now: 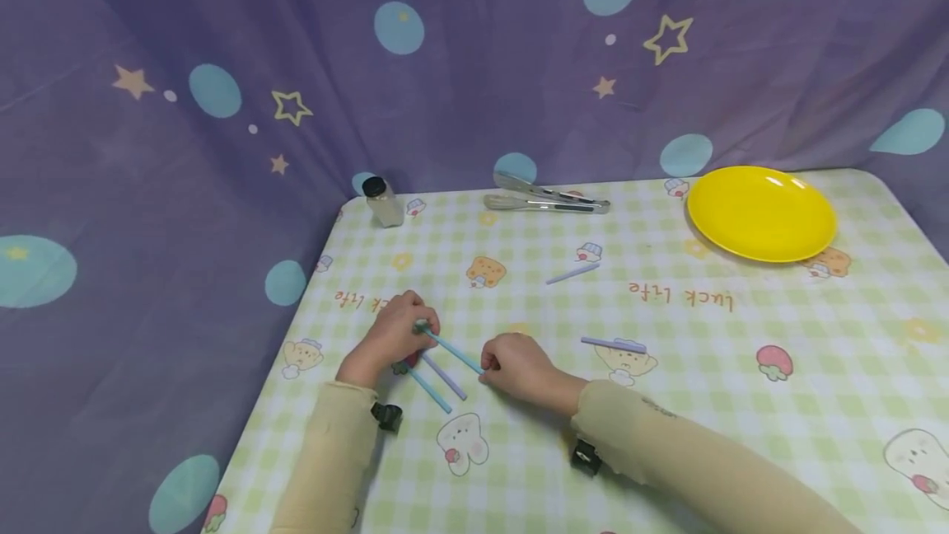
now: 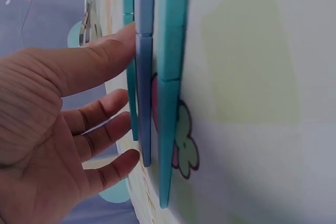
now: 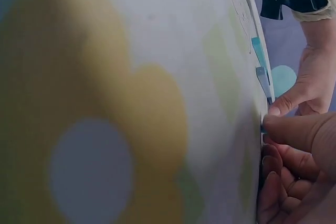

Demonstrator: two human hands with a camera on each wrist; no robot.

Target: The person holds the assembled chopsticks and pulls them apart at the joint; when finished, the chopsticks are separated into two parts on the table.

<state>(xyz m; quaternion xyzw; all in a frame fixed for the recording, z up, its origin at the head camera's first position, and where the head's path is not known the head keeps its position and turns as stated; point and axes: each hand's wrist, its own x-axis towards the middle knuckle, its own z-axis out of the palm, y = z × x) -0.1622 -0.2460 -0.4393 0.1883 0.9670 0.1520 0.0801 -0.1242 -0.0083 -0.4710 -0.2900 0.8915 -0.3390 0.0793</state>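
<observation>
A light blue chopstick (image 1: 454,351) slants between the two hands. My left hand (image 1: 399,328) pinches its far-left end with thumb and fingers, while my right hand (image 1: 519,365) pinches the other end between thumb and forefinger. Beneath the left hand, a purple chopstick (image 1: 445,377) and a second light blue chopstick (image 1: 428,390) lie side by side on the cloth. The left wrist view shows the tapered purple chopstick (image 2: 144,98) and the nearer blue chopstick (image 2: 170,87) beside the left thumb (image 2: 100,64). In the right wrist view, the right fingers mostly hide the held stick.
Two more purple chopsticks lie to the right, one farther back (image 1: 572,274) and one nearer (image 1: 614,345). Metal tongs (image 1: 549,203), a black-capped jar (image 1: 384,204) and a yellow plate (image 1: 764,217) stand along the back of the checked tablecloth (image 1: 712,435), before a purple curtain (image 1: 474,97).
</observation>
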